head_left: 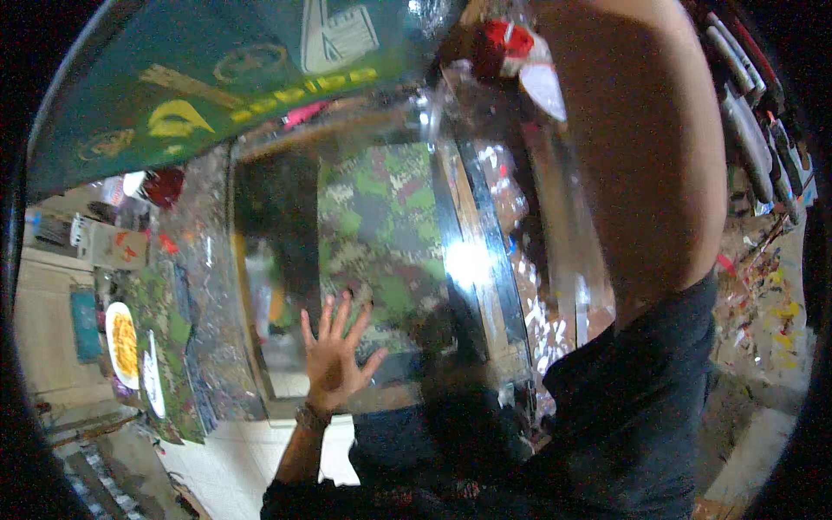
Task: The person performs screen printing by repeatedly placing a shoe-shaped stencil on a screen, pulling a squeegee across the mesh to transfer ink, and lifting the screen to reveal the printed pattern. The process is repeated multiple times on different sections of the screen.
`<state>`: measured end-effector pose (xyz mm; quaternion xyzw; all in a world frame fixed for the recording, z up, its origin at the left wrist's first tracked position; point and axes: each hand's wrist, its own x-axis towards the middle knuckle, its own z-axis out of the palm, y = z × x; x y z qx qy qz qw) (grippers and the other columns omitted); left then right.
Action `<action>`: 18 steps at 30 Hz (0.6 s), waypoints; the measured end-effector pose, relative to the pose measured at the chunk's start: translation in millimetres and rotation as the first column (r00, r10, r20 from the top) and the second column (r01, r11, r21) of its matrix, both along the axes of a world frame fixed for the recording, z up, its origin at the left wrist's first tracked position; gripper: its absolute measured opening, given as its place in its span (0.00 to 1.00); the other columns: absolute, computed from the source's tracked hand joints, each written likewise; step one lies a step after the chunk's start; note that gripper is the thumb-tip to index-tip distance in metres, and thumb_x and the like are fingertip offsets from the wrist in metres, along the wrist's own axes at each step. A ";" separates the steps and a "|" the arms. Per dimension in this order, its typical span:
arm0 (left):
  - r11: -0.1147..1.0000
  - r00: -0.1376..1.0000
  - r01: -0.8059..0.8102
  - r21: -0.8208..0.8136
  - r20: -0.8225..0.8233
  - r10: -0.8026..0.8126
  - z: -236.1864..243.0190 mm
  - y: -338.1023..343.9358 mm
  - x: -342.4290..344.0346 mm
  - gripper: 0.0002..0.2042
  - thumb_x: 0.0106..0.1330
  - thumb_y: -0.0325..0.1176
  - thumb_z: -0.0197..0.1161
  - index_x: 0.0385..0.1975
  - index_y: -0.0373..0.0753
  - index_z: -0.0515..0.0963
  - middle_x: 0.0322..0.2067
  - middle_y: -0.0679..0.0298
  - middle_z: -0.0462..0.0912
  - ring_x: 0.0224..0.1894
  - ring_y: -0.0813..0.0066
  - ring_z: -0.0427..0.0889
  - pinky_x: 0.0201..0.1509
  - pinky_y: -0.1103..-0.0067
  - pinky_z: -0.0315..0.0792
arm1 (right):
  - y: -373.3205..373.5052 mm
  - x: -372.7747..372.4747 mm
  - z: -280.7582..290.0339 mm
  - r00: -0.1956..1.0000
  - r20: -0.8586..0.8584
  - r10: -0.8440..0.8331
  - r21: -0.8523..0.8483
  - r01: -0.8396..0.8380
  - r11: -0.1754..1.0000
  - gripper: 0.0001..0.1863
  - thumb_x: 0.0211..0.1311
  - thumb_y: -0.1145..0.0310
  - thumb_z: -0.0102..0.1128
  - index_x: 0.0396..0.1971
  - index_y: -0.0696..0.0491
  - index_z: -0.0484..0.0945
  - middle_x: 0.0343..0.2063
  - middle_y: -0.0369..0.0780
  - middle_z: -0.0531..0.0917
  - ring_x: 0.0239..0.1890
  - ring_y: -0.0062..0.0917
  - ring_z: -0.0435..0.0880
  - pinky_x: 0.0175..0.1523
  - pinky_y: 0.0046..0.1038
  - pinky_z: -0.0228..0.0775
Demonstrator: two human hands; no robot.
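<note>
My left hand (338, 357) is spread flat, palm down, over the near left corner of a camouflage cloth (381, 217). Its fingertips lie on the green and brown pattern, and nothing is in its grip. The cloth rests on a dark, glossy board (276, 204) edged with wooden strips. My bare right arm (650, 147) reaches up and forward on the right, and its hand lies outside the picture. Above the board, at the far left, a large green panel (199, 95) with yellow shapes stands tilted up. What holds it cannot be seen.
To the left, a white oval dish (124, 345) with orange-yellow contents stands near a cardboard box (117, 247) and another camouflage piece (178, 381). A red and white container (511, 39) sits at the back. Dark, flat-ended tools (745, 139) line the right side, beside a paint-spotted surface (767, 321).
</note>
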<state>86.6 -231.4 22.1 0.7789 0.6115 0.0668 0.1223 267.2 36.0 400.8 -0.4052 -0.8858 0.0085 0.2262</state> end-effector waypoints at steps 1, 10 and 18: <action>0.999 1.000 -0.006 0.033 0.008 0.006 1.2 -2.3 -0.6 0.38 0.61 0.57 0.68 0.71 0.48 0.70 0.77 0.54 0.59 0.79 0.48 0.54 0.78 0.40 0.35 | 2.8 -4.8 5.6 1.000 -0.012 0.006 0.020 -0.006 1.000 0.35 0.68 0.39 0.53 0.48 0.60 0.84 0.48 0.55 0.83 0.54 0.45 0.81 0.61 0.40 0.72; 1.000 0.997 -0.005 -0.003 -0.071 0.004 3.9 -2.7 2.3 0.40 0.65 0.60 0.63 0.76 0.51 0.63 0.79 0.51 0.52 0.81 0.48 0.47 0.79 0.42 0.32 | 5.6 -34.9 28.0 0.999 -0.011 -0.032 0.120 0.033 0.992 0.35 0.71 0.39 0.48 0.47 0.61 0.85 0.50 0.57 0.84 0.56 0.48 0.84 0.63 0.43 0.75; 0.841 0.003 -0.540 0.042 0.999 -0.048 83.8 -45.9 -4.2 0.40 0.73 0.40 0.62 0.77 0.36 0.46 0.69 0.46 0.66 0.65 0.49 0.76 0.67 0.55 0.73 | -148.0 -4.6 -123.8 0.998 -0.053 0.034 0.481 -0.005 0.876 0.23 0.66 0.44 0.61 0.33 0.52 0.83 0.29 0.46 0.88 0.35 0.40 0.89 0.46 0.45 0.78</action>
